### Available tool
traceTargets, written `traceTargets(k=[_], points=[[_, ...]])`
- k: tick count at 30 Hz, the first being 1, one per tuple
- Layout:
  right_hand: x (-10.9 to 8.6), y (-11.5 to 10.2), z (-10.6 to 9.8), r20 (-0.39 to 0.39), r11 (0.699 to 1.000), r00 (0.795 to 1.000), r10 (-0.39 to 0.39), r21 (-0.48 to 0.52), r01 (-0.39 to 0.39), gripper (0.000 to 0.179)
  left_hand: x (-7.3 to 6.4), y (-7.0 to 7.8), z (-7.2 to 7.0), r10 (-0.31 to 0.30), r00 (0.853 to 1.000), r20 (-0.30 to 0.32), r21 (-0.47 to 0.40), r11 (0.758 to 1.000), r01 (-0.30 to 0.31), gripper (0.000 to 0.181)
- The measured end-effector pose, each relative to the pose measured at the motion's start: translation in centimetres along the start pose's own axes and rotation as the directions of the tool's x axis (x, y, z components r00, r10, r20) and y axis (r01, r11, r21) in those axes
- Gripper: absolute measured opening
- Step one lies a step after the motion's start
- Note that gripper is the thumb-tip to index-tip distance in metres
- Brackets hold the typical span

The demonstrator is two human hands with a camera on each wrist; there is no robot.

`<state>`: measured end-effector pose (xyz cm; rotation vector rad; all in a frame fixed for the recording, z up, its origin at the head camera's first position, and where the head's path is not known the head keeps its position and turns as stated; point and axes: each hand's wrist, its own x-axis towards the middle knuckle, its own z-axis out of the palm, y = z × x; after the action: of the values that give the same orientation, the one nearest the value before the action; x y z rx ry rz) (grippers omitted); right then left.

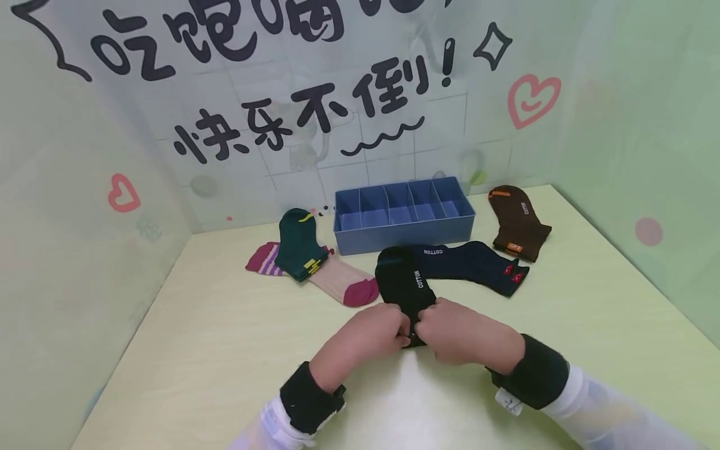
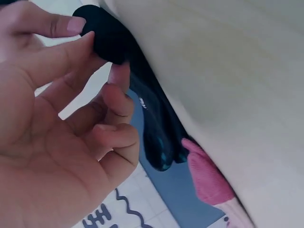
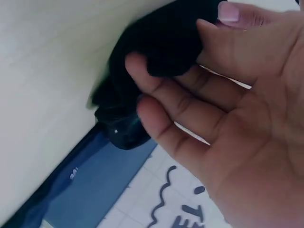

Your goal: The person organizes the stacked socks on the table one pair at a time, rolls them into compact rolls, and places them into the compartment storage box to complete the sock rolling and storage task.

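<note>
A pair of black socks (image 1: 396, 275) marked COTTON lies at the table's middle, cuff end toward me. My left hand (image 1: 374, 331) pinches the cuff between thumb and fingers from the left. From the right, my right hand (image 1: 458, 331) pinches the same cuff, close beside the left. In the left wrist view the bunched black cuff (image 2: 107, 40) shows at the fingertips. The right wrist view has the dark cloth (image 3: 161, 38) between thumb and fingers, with the other fingers loosely bent below. Part of the cuff is hidden behind both hands.
Behind the black socks stands a blue divided box (image 1: 402, 237). Navy socks (image 1: 464, 262) lie in front of it, partly under the black pair. Brown socks (image 1: 514, 225) are at the right. Green socks (image 1: 298, 244) lie across pink socks (image 1: 337, 281) at the left.
</note>
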<state>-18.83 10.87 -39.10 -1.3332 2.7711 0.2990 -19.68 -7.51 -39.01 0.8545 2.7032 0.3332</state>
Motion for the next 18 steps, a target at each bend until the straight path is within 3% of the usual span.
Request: traceTargets(k=[2, 5, 7, 10, 13, 18], points=[[0.2, 0.5, 0.1, 0.024, 0.992, 1.000, 0.016, 0.122, -0.018, 0.010, -0.2, 0.2, 0.0, 0.020, 1.000, -0.012, 0.079, 0.997, -0.019, 0.014], [0.4, 1.1, 0.2, 0.035, 0.950, 0.998, 0.053, 0.305, -0.061, 0.016, -0.5, 0.5, 0.2, 0.036, 0.999, -0.036, 0.162, 0.986, -0.030, 0.016], [0.5, 1.2, 0.1, 0.020, 0.937, 0.998, 0.063, 0.344, -0.066, 0.018, -0.5, 0.6, 0.4, 0.034, 0.998, -0.045, 0.179, 0.983, -0.026, 0.018], [0.4, 0.7, 0.0, -0.046, 0.972, 0.997, 0.057, 0.229, -0.045, 0.011, -0.4, 0.4, 0.6, 0.027, 0.998, -0.051, 0.149, 0.989, -0.019, 0.015], [0.1, -0.1, -0.1, -0.105, 0.997, 0.993, 0.045, 0.065, -0.038, 0.010, -0.2, 0.1, 0.6, -0.003, 0.999, -0.041, 0.056, 0.998, 0.006, 0.011], [-0.2, -1.1, -0.1, -0.159, 0.997, 0.987, 0.001, -0.076, -0.013, 0.014, 0.1, -0.2, 0.5, -0.033, 0.999, -0.035, -0.051, 0.998, 0.031, 0.009]])
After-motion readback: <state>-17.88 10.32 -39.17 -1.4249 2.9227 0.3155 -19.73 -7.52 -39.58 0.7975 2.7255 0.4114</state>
